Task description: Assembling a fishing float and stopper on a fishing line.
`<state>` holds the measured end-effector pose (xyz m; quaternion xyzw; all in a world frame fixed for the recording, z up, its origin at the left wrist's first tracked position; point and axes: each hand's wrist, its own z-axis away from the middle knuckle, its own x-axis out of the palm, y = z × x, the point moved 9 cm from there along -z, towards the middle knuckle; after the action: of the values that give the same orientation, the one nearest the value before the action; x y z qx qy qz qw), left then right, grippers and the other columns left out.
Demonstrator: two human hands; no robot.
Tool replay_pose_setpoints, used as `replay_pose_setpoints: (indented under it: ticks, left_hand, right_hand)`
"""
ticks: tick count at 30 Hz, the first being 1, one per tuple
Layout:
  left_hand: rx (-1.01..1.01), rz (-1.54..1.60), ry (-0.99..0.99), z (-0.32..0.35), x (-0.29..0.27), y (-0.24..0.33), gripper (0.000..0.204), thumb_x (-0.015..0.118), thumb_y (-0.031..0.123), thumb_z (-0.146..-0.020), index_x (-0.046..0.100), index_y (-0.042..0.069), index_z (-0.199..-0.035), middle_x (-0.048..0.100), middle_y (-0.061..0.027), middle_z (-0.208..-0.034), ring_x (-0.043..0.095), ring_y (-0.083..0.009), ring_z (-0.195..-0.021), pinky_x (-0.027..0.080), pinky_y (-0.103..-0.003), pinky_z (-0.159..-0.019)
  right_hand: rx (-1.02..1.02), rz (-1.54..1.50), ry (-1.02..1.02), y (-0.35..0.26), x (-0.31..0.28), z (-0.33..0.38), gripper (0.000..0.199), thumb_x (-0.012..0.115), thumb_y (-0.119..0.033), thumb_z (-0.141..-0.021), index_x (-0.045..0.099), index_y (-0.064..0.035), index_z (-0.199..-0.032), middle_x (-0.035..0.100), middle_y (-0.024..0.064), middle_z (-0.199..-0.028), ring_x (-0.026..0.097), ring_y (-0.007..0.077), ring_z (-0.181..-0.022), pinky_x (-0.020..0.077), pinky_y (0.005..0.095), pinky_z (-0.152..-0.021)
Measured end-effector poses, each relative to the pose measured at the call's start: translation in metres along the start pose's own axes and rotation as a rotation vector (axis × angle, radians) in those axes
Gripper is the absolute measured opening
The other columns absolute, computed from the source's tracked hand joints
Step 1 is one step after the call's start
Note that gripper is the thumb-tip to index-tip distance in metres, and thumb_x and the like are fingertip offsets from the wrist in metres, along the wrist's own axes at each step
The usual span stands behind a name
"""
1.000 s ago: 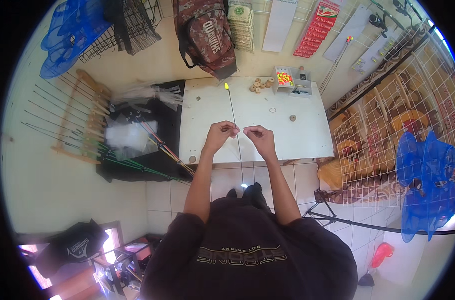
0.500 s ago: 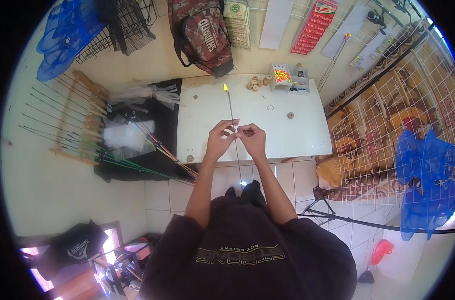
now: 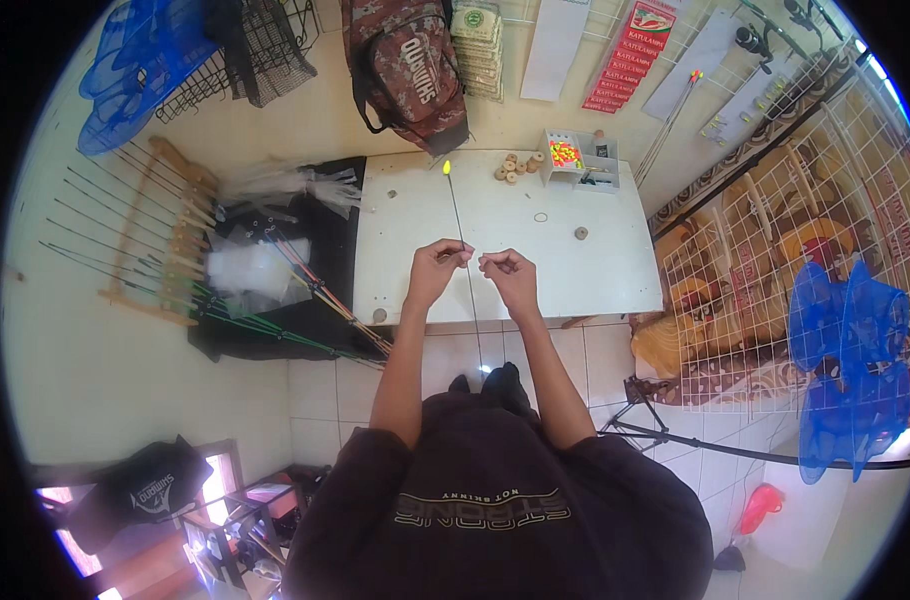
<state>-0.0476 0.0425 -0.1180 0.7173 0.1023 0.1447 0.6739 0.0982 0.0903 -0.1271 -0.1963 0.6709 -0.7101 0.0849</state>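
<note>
A thin dark rod with a bright yellow bulb-shaped tip (image 3: 455, 205) runs from above the white table down past its near edge. My left hand (image 3: 437, 272) pinches this rod between thumb and fingertips, a little below its middle height over the table. Just right of it, my right hand (image 3: 513, 282) has its thumb and fingertips pressed together, a small gap away from the rod. Whatever those right fingers hold, if anything, is too small to make out.
On the white table (image 3: 415, 220) lie several cork rings (image 3: 520, 168), one lone ring (image 3: 581, 233), and a divided tray (image 3: 573, 183) with bright beads. Coloured rods (image 3: 315, 285) and plastic bags lie left, by a wooden rod rack (image 3: 180, 240). A white wire grid (image 3: 740, 300) stands right.
My right hand has drawn slightly right, away from the rod and my left hand. The rod's yellow tip has shifted a little up and left.
</note>
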Motion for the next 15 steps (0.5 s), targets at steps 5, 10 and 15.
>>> replay_pose_setpoints:
  ticks: [5, 10, 15]
  left_hand:
    - [0.015, 0.022, 0.003, 0.001, -0.002, -0.004, 0.005, 0.063, -0.003, -0.079, 0.065, -0.003, -0.084, 0.066, -0.0074, -0.081, 0.059, -0.0112, -0.069, 0.049, -0.024, -0.065]
    - [0.005, 0.069, 0.065, 0.005, 0.0, -0.003, 0.004, 0.063, -0.004, -0.078, 0.064, -0.002, -0.082, 0.066, -0.0076, -0.082, 0.058, -0.01, -0.068, 0.048, -0.023, -0.06]
    - [0.013, 0.038, 0.079, 0.007, 0.004, 0.005, 0.004, 0.062, -0.004, -0.078, 0.064, -0.002, -0.081, 0.067, -0.0069, -0.082, 0.056, -0.0085, -0.066, 0.046, -0.022, -0.057]
  right_hand:
    - [0.037, -0.056, -0.021, 0.003, 0.002, 0.004, 0.012, 0.064, -0.005, -0.082, 0.063, 0.0039, -0.089, 0.067, 0.0098, -0.086, 0.062, 0.0112, -0.079, 0.0485, 0.0236, -0.069]
    - [0.075, -0.088, 0.019, 0.005, -0.003, 0.006, 0.012, 0.063, -0.004, -0.082, 0.061, 0.0035, -0.092, 0.067, 0.0112, -0.089, 0.062, 0.0119, -0.082, 0.0479, 0.0246, -0.073]
    - [0.034, -0.129, 0.046, 0.001, -0.004, 0.009, 0.012, 0.063, -0.004, -0.083, 0.061, 0.0032, -0.092, 0.067, 0.0111, -0.089, 0.062, 0.0123, -0.084, 0.0467, 0.0242, -0.077]
